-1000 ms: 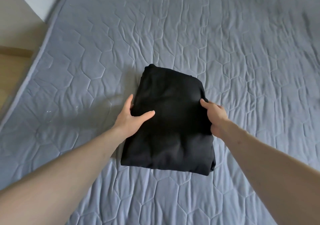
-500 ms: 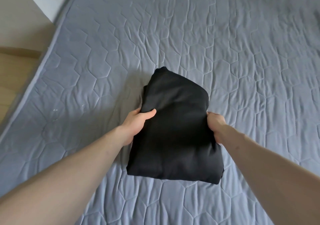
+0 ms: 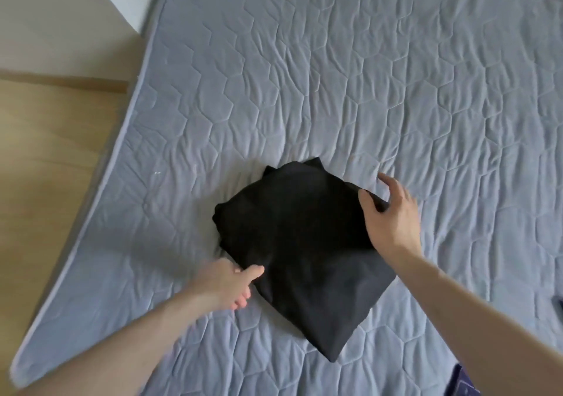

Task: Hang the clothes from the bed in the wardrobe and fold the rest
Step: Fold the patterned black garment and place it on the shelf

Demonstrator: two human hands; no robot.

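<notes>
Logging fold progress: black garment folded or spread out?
Folded: the black garment lies as a compact, layered bundle on the bed, its edges stacked.

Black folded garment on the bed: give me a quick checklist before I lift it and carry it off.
1. Garment folded into a compact bundle: ok.
2. Lies fully on the bed, away from the edge: ok.
3. Left hand holding the near-left side, thumb on top: ok, though blurred.
4. Right hand gripping the far-right corner: not ok, fingers spread, only the thumb presses the cloth.
5. Layers squared up: not ok, points stick out at the far edge.
6. Wardrobe path: cannot tell, out of view.
</notes>
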